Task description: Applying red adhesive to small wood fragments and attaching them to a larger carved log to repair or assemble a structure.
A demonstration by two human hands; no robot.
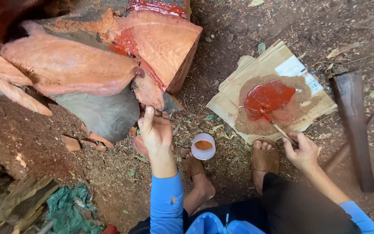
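At the far left, around nine o'clock, a crumpled green cloth (72, 210) lies on the dirt floor (221, 47) beside weathered wood scraps. Above it, from nine to twelve o'clock, sits a large reddish log (78, 65) with freshly cut pink faces, streaks of red paste along its seams and a grey underside.

The left hand (156, 130) reaches up to the log's lower edge at about eleven o'clock; its grip is pressed against the wood with thumb raised, the fingers partly hidden, so I cannot tell whether they clasp a piece. The blue sleeve (166, 201) runs down to six o'clock.

Just right of that hand, a small white cup (203, 146) holding brownish powder stands on the ground, near a sandalled foot (195, 167).

At one o'clock a flattened cardboard sheet (256, 73) carries a ring of sawdust with a glossy red paste puddle (268, 99) in its middle. The right hand (301, 151), at three o'clock, has its grip closed on a thin stick (278, 128) whose tip dips into the paste. A dark wooden plank (355, 125) lies at the far right.
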